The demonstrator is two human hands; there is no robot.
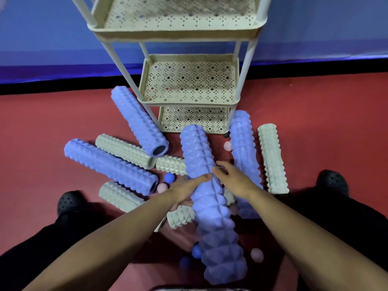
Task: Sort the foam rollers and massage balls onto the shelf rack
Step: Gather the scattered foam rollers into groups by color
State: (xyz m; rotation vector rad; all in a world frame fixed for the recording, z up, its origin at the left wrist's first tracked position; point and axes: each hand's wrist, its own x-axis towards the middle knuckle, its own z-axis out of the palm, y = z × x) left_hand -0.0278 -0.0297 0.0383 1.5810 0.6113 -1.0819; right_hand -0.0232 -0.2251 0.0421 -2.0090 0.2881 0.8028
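Right now the biggest thing is the shelf rack (190,95), which stands at 12 o'clock against the blue wall (42,38). Its three perforated trays hold nothing yet, so I judge that the sorting is only starting.

On the red floor (37,127) the rollers lie scattered, probably tipped out in a heap. The long blue roller (206,185) is in the middle, and both hands are on it. Its long axis runs from 6 o'clock near the person to 12 o'clock, so its far end points at the lowest tray. Its near end looks raised above the floor, which suggests a lift.

The left hand (186,186) lies on the left side of this roller with rather straight fingers, the thumb across the top. The right hand (233,177) grips the right side, fingers curled around it. The hands are close together, almost touching at the thumbs; two hands seem useful because the roller is long.

Another blue roller (138,120) leans at 11 o'clock beside the rack leg. A white roller (273,158) lies at 2 o'clock, along its length away from the person.

Smallest are the spiky balls: a blue ball (169,177) and a pink ball (162,187) at 9 o'clock of the hands.
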